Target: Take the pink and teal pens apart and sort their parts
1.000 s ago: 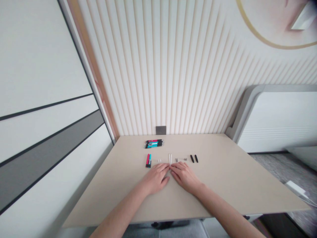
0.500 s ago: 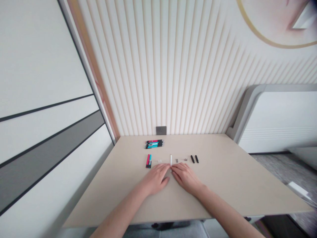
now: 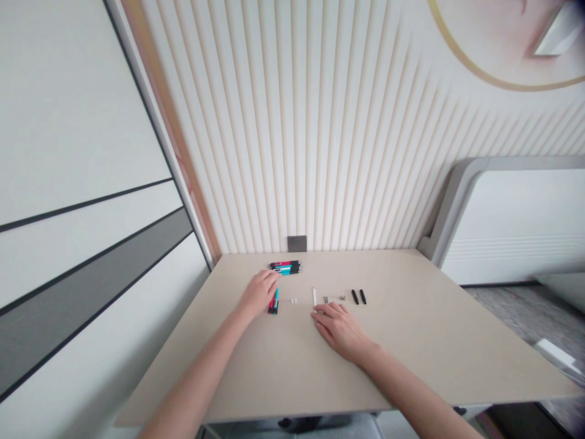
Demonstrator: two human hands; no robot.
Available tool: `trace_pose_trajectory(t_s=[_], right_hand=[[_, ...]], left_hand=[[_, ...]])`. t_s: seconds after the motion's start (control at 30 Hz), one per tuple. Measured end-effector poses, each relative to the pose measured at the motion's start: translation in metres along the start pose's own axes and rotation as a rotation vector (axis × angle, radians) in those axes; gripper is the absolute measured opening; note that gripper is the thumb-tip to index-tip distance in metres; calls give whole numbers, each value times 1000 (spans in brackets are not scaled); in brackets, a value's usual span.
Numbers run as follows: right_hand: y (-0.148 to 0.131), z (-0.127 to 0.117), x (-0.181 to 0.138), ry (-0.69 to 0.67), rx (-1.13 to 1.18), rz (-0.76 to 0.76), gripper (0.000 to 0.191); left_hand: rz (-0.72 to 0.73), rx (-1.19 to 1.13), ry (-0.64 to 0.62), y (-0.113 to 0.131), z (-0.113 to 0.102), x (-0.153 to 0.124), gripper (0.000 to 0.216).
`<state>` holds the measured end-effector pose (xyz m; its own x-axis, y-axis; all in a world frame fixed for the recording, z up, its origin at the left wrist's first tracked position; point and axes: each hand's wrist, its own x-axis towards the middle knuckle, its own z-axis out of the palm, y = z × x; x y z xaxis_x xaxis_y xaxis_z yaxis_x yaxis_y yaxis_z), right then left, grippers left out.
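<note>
My left hand (image 3: 259, 294) reaches over the table, its fingertips just above a small group of pink and teal pens (image 3: 273, 302) and short of a neat row of several black-bodied pens with pink and teal bands (image 3: 284, 267). It holds nothing. My right hand (image 3: 338, 331) lies flat and empty on the tabletop, fingertips close to a thin white tube (image 3: 314, 297). Small white parts (image 3: 293, 300), small metal parts (image 3: 326, 299) and two black pen pieces (image 3: 359, 297) lie in a line across the table.
The beige table (image 3: 402, 353) stands against a ribbed cream wall with a dark wall socket (image 3: 297, 244) just above its far edge. A white panelled wall runs along its left side. A white, grey-framed unit (image 3: 512, 225) stands beyond the right side.
My left hand has moved forward and left, away from my right hand, to the pens. My right hand has shifted only slightly, and the small parts on the table look unmoved.
</note>
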<state>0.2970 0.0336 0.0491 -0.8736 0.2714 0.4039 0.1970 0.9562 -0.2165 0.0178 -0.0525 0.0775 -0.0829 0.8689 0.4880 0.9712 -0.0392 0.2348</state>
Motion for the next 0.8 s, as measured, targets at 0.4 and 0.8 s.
trace_pose_trajectory(t_s=[0.4, 0.8], right_hand=[[-1, 0, 2, 15, 41, 55, 32], [2, 0, 0, 26, 88, 67, 33]], left_hand=[[-64, 44, -19, -57, 34, 1, 27], [-151, 77, -37, -56, 33, 1, 15]])
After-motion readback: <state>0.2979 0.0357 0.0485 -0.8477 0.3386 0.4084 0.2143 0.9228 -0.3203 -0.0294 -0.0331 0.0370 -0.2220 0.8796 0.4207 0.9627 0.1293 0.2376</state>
